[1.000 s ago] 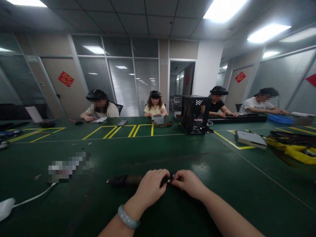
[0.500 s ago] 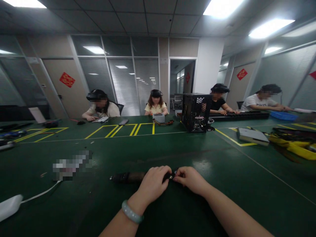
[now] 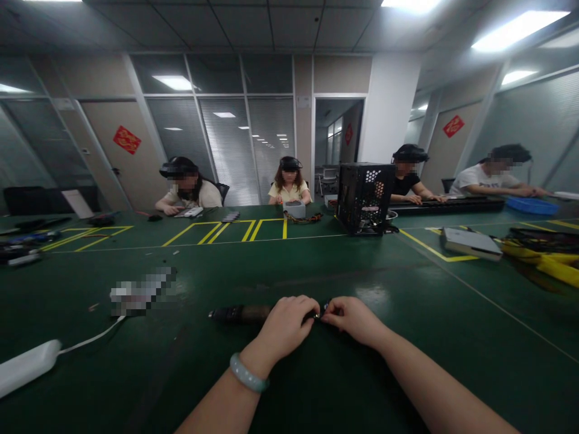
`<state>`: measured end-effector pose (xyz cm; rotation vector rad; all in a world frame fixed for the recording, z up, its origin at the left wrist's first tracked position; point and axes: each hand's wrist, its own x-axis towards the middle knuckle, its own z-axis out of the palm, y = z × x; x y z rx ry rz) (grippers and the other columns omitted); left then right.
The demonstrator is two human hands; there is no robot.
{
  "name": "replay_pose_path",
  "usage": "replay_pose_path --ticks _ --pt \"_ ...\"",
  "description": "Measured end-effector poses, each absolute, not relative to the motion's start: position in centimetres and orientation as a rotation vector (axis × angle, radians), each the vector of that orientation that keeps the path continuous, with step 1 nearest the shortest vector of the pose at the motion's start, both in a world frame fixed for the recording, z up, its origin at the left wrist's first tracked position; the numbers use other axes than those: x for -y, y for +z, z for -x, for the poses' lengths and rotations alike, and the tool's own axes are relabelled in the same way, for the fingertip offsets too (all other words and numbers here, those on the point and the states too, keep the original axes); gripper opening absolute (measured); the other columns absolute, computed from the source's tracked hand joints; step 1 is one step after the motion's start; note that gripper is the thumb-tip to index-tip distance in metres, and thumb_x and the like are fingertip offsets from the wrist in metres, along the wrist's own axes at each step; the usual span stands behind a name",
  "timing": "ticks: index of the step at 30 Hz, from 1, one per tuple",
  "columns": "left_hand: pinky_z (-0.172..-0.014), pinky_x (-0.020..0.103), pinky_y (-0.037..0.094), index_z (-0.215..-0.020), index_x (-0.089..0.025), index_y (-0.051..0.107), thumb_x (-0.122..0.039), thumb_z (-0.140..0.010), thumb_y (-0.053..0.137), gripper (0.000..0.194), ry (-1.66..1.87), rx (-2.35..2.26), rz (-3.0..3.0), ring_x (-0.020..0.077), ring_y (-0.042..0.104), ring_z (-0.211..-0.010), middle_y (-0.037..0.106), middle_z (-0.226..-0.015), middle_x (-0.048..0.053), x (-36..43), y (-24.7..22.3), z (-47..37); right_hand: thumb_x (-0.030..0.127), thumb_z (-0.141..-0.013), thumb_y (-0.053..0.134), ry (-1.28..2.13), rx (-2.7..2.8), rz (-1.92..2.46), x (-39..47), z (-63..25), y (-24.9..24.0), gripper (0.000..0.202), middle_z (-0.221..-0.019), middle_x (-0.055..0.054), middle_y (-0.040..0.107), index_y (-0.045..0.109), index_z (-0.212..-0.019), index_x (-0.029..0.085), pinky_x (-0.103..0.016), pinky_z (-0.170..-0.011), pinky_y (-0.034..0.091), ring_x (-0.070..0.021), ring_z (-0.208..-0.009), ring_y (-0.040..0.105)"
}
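A long dark cylindrical tool (image 3: 246, 313) with a brownish middle lies on the green table, tapering to a small metal tip at its left end. What kind of tool it is, I cannot make out. My left hand (image 3: 289, 322), below a pale green bangle (image 3: 248, 374), is closed over the tool's right part and hides it. Close beside it, my right hand (image 3: 355, 319) pinches at the tool's right end, thumb against fingertips. Something small and dark shows there, with a shiny spot between the hands, too small to name.
A white power strip (image 3: 31, 366) with a cable lies left, near a pixelated object (image 3: 142, 292). Ahead stands a black computer case (image 3: 365, 199). A silver box (image 3: 470, 243) and a yellow tray (image 3: 558, 265) lie right. Several people sit across the table (image 3: 253, 268).
The view has shifted slightly, so the far things sit a bit higher and further right. Both hands stay at the tool's right end, with only slight finger movement.
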<state>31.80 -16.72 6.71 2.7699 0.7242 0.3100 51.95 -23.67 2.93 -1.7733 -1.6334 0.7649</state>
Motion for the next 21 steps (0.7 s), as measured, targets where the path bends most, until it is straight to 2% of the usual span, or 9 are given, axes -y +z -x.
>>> replay_pose_path --ticks 5,21 --pt "-0.091 0.035 0.042 -0.104 -0.026 0.06 -0.021 -0.091 0.05 0.017 0.303 -0.691 -2.804 0.0191 0.057 -0.103 0.061 -0.113 0.0 16.71 6.87 -31.86 0.037 -0.083 0.065 0.757 1.643 1.742 23.63 -52.13 2.61 0.02 -0.071 0.002 0.066 0.068 -0.081 0.018 -0.02 -0.052 0.038 -0.0104 -0.056 0.057" --pt "-0.094 0.037 0.043 -0.112 -0.028 0.058 -0.026 -0.091 0.05 0.022 0.309 -0.738 -2.747 0.0206 0.058 -0.106 0.062 -0.114 0.001 16.32 6.06 -31.84 0.038 -0.083 0.066 0.743 1.657 1.752 23.62 -52.14 2.73 0.02 -0.073 0.002 0.067 0.069 -0.084 0.019 -0.019 -0.054 0.04 -0.0094 -0.057 0.057"
